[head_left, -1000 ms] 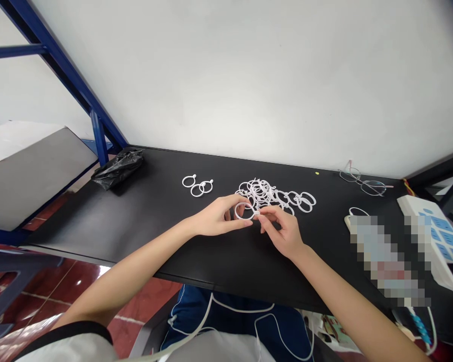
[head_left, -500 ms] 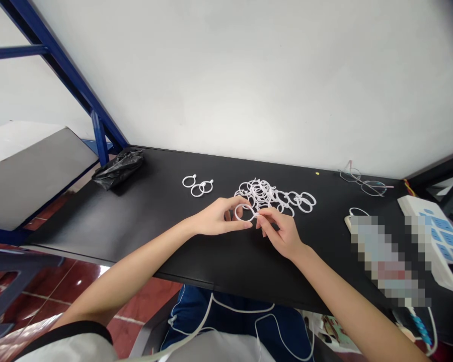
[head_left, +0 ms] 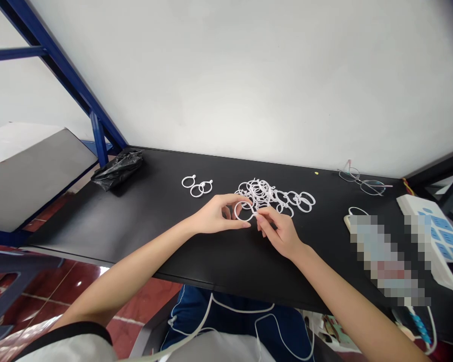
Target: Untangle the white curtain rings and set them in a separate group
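Note:
My left hand (head_left: 216, 216) and my right hand (head_left: 278, 230) meet over the middle of the black table (head_left: 143, 221). Together they pinch one white plastic ring (head_left: 243, 210), the left thumb and fingers on its left side, the right fingertips on its right side. Just behind the hands lies a heap of several white rings (head_left: 272, 195). Three more white rings (head_left: 197, 186) lie apart to the left of the heap.
A crumpled black bag (head_left: 118, 168) sits at the table's back left by a blue steel frame (head_left: 74, 85). Glasses (head_left: 363, 182) lie at the back right. A white power strip (head_left: 434, 240) and a blurred item (head_left: 385, 261) occupy the right end.
Both hands with the ring have shifted very slightly away from me. The rings on the table have not moved.

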A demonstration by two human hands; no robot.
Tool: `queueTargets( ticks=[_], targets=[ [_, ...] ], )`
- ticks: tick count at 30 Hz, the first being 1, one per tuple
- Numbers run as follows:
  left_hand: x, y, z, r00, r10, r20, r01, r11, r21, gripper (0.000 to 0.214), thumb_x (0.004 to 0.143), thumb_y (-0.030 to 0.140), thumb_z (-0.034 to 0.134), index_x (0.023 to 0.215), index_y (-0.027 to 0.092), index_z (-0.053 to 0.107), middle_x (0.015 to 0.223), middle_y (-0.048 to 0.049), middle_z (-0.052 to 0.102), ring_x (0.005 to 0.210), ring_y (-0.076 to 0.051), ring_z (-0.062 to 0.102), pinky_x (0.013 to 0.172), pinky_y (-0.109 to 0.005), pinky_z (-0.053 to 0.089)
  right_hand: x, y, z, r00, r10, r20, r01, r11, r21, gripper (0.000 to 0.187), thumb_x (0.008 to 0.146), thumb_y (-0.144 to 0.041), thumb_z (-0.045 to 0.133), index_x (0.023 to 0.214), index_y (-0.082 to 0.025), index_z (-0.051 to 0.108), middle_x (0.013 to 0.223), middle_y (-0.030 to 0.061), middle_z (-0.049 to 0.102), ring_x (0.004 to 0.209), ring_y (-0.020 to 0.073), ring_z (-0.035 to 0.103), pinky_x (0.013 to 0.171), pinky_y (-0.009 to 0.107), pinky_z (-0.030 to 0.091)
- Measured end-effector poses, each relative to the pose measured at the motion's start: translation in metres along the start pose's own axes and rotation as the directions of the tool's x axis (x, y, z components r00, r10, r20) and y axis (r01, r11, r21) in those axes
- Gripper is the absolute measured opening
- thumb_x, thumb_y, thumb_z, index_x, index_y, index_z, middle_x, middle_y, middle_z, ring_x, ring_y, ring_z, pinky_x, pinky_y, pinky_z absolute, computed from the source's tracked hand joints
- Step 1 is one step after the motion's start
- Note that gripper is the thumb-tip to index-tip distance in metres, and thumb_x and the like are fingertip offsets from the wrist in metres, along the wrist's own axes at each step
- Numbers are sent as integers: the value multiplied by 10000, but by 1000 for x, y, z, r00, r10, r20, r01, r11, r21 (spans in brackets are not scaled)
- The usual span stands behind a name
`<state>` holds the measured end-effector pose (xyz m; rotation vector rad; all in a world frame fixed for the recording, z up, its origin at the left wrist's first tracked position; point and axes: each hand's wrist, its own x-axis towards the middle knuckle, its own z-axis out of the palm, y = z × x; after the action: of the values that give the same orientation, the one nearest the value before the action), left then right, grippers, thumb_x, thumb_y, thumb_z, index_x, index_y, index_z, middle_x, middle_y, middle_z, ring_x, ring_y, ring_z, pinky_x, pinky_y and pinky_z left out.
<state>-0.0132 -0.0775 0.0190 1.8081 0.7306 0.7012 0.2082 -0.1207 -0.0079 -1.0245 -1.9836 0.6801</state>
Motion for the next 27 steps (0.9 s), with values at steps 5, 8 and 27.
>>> queueTargets(
  ticks=[5,8,27],
  targets=[
    [0,1,0,1000,-26,11,26,998,-55,490,743,386,776,1163,168,649,759,34,433,680,-91,450,602,-223,494,-1,0,-1,1000,-23,-13,23,1000,-5,110,996,-262,468,937,-222,551,656,-44,563,484,83,535,507,218,435],
    [0,2,-1,998,-44,51,49,995,-82,485,740,385,779,1155,169,655,737,45,410,661,-85,427,613,-230,487,-2,-2,-2,998,-56,-24,55,998,-20,111,988,-246,486,909,-215,557,619,-55,534,477,79,518,505,213,419],
    [-2,3,-6,990,-73,119,84,993,-87,503,712,377,804,1145,168,660,702,61,365,597,-70,343,542,-226,341,-2,-6,-3,992,-123,-7,122,990,-67,115,978,-216,505,892,-214,582,552,-69,507,467,77,488,507,202,403]
  ],
)
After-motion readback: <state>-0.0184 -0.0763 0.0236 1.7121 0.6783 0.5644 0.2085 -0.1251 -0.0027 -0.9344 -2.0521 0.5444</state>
